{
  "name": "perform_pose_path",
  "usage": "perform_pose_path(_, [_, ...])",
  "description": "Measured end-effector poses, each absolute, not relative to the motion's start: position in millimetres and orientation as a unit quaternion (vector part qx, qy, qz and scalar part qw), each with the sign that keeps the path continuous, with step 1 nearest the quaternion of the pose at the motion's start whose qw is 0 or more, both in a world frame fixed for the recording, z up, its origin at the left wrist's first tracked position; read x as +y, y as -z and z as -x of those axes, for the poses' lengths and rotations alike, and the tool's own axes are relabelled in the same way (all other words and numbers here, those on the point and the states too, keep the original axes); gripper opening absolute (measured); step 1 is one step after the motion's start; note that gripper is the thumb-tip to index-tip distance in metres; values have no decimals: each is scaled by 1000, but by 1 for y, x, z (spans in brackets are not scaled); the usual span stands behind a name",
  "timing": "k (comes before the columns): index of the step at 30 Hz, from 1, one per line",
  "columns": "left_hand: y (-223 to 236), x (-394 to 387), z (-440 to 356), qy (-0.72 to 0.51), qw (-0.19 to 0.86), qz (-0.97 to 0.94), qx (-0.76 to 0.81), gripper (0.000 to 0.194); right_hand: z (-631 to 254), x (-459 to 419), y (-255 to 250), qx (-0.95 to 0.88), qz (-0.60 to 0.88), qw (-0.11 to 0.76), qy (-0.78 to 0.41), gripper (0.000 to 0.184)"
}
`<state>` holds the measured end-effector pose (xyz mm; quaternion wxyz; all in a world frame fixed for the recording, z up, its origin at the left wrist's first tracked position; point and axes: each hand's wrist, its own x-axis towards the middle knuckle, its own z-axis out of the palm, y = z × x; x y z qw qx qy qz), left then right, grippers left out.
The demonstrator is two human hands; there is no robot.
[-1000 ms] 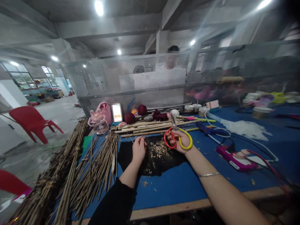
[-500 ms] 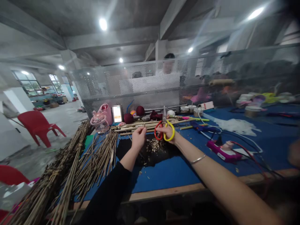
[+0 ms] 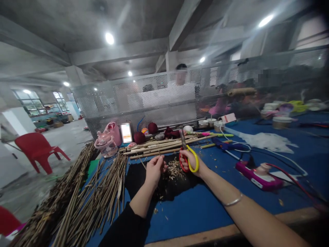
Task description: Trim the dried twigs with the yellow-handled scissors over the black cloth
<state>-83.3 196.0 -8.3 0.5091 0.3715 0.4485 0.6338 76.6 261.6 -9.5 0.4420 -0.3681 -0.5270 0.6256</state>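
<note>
Gripping red-and-yellow-handled scissors (image 3: pixel 194 161), the right hand (image 3: pixel 192 163) is curled around the handles, blades toward the far side, over the right part of a black cloth (image 3: pixel 135 175). The left hand (image 3: pixel 153 171) is closed in a pinch, apparently on a thin twig (image 3: pixel 141 161). Pale chips (image 3: pixel 176 171) lie between the hands; loose twigs (image 3: pixel 110 192) lie to the left.

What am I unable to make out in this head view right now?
All in the head view:
Thin piece in the left hand: mostly covered by that hand.
Scissors: partly covered at the handles by the right hand.
Red object, lower left: cut off by the left edge.
Bright screen: content blurred out.
</note>
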Motion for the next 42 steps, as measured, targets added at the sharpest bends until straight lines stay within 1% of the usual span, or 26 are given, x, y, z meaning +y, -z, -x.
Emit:
perform_pose_path(3, [10,195,81,-637,503,-368,454,43,-85,266,8,-575,389,460,-553,26])
perform_pose_path(7, [10,194,81,-650,494,-360,452,46,-82,258,8,-646,417,484,-418,15])
perform_pose_path(9, [11,194,82,-649,493,-362,452,46,-75,248,9,-716,439,460,-289,20])
perform_pose_path(11, [12,195,83,-647,484,-374,454,41,-66,237,9,-787,440,407,-145,23])
perform_pose_path(12, [12,196,83,-646,477,-382,457,37,-61,232,9,-811,433,382,-94,24])
perform_pose_path(14, [14,196,83,-645,461,-401,459,31,-55,226,9,-832,423,356,-45,27])
perform_pose_path(17, [16,197,83,-643,461,-416,448,31,-54,227,10,-826,439,353,-24,28])
perform_pose_path(22, [16,198,81,-642,475,-394,454,39,-60,233,10,-813,457,359,-28,28])
perform_pose_path(30, [14,195,81,-635,476,-440,420,33,-55,227,7,-828,445,339,-30,33])
perform_pose_path(37, [17,199,82,-656,475,-382,445,34,-58,244,-5,-854,425,301,-3,37])
perform_pose_path(42, [19,200,81,-660,480,-387,429,32,-60,236,3,-847,443,289,-44,34])
